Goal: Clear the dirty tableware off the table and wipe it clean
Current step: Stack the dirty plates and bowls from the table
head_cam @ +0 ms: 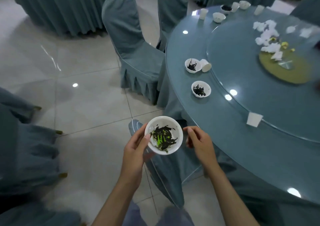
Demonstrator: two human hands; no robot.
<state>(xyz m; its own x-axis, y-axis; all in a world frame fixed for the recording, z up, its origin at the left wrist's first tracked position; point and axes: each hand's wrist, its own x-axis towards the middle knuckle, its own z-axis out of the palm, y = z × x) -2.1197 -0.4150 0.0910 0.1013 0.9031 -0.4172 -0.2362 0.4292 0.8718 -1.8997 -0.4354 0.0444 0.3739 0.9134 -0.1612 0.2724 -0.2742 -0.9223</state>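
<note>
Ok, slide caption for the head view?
Left hand holds a dirty bowl off the table; right hand hovers beside it.

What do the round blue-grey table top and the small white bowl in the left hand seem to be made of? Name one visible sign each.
Round blue-grey table top: likely glass, glossy; lights reflect sharply. Small white bowl, held by the left hand: probably glazed ceramic; smooth, shiny rim; plastic possible.

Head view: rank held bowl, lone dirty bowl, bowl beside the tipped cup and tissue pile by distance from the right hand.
1. Held bowl, just left of the right hand.
2. Lone dirty bowl, near the table edge.
3. Far bowl, beside the tipped cup.
4. Tissue pile, on the turntable.
</note>
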